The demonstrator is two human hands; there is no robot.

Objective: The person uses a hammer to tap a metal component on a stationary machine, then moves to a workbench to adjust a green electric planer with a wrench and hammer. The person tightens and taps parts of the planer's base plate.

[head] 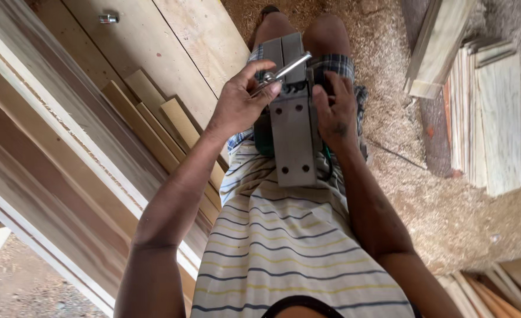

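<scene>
An electric hand planer lies upside down on my lap, its grey metal sole plate facing up and its green body underneath. My left hand grips a shiny metal socket wrench and holds its end on the blade drum area of the planer. My right hand clasps the right side of the planer body, fingers curled over the edge near the drum. I wear a striped shirt and checked shorts; my knees show above the tool.
A wide wooden workbench with long boards and several short wood strips runs along the left. A small metal socket lies on a far board. Sawdust covers the floor. Stacked thin planks lie to the right.
</scene>
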